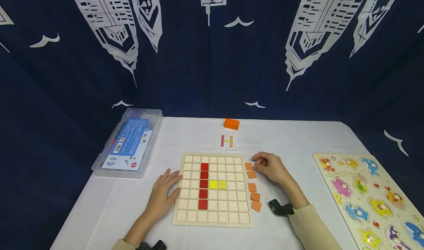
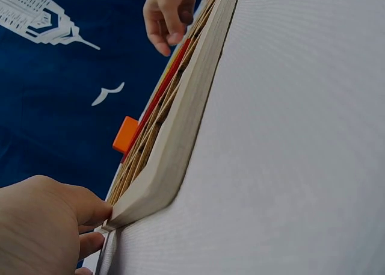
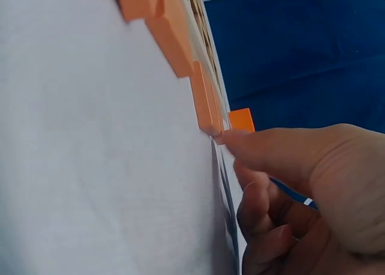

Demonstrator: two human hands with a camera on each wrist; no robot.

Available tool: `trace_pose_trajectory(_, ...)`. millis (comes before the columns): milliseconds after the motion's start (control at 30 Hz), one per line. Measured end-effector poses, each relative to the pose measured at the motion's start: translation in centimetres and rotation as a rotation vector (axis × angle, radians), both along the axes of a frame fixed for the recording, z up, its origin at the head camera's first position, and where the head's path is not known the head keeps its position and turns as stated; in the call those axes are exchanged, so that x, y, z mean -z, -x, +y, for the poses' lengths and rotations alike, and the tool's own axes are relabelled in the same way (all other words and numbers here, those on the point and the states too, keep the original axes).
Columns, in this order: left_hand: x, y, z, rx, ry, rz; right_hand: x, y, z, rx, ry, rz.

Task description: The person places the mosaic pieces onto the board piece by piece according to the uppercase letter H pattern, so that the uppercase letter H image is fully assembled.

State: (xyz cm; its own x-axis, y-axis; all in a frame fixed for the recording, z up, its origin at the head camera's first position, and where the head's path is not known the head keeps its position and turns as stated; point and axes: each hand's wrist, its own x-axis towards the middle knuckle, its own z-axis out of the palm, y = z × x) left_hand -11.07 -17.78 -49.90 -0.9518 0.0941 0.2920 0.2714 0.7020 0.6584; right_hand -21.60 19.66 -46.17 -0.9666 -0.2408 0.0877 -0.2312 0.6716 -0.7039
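Observation:
A wooden grid board [image 1: 213, 224] lies on the table with a column of several red tiles [image 1: 203, 184] and two yellow tiles [image 1: 217, 184] in its cells. My left hand [image 1: 164, 194] touches the board's left edge, fingers spread and thumb near the rim, as the left wrist view also shows. Along the right edge lie several loose orange tiles [image 1: 252, 187]. My right hand [image 1: 269, 168] is at the top one, loosely bent; in the right wrist view its thumb [image 3: 264, 145] comes up to a tile's end. Whether it touches is unclear.
Behind the board lie a small pattern card [image 1: 225, 141] and an orange block [image 1: 231, 124]. A clear plastic case [image 1: 150, 143] with a blue-and-white sheet sits at the back left. At the right is an animal puzzle board [image 1: 361, 191]. A dark patterned cloth [image 1: 212, 69] hangs behind.

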Motion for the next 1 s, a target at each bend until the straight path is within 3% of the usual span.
trace_pose_trajectory(233,0.07,0.00,-0.01,0.002,0.010,0.041,0.23,-0.03,0.03,-0.053,-0.006,-0.017)
trace_pose_trajectory(667,0.26,0.11,0.07,0.004,0.009,0.057,0.06,-0.06,0.14,-0.066,-0.008,-0.062)
trace_pose_trajectory(1000,0.07,0.13,0.07,0.010,0.000,0.022,0.11,-0.10,0.15,-0.072,-0.005,-0.091)
